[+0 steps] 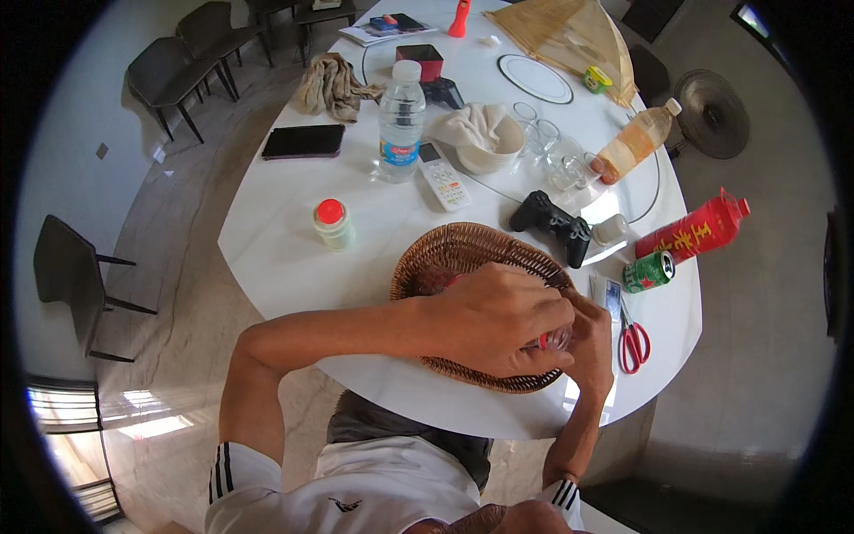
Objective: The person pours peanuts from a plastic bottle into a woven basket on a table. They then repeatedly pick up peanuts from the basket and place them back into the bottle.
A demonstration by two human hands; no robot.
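My left hand [502, 314] reaches across the wicker basket [427, 250] with its fingers curled around a small clear plastic item with red on it [559, 339]. My right hand [594, 337] meets it at the basket's right side, its fingers against the same item. Most of that item is hidden, so its exact kind cannot be told. Inside the basket, left of my knuckles, a red-and-clear wrapped thing [437, 280] partly shows. Both hands cover much of the basket's middle.
Red-handled scissors [634, 344], a green can [648, 272] and a lying red bottle [694, 230] are to the right. Beyond the basket are a black game controller [550, 227], a white remote [444, 183] and an upright water bottle [401, 127]. A red-capped jar [333, 225] stands left.
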